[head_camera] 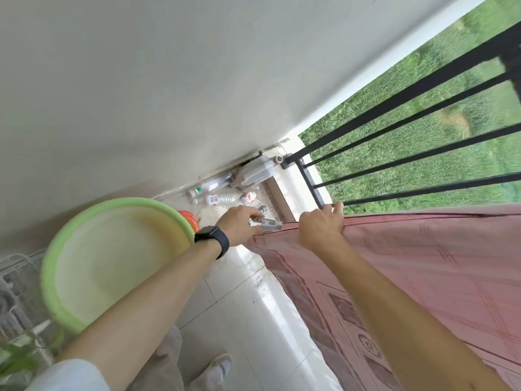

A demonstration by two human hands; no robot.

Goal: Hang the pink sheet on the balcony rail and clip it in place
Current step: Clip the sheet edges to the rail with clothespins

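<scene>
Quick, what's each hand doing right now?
Left hand: holds a grey clothes clip.
Right hand: grips the top edge of the pink sheet.

No text can be read: labels are seen on the plastic bottles (222, 198) just beyond the left hand (236, 225), but their print is blurred.

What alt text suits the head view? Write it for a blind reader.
A right hand grips the pink sheet draped over the balcony rail, while the left hand holds a grey clip near its corner. A green basin sits left.
</scene>
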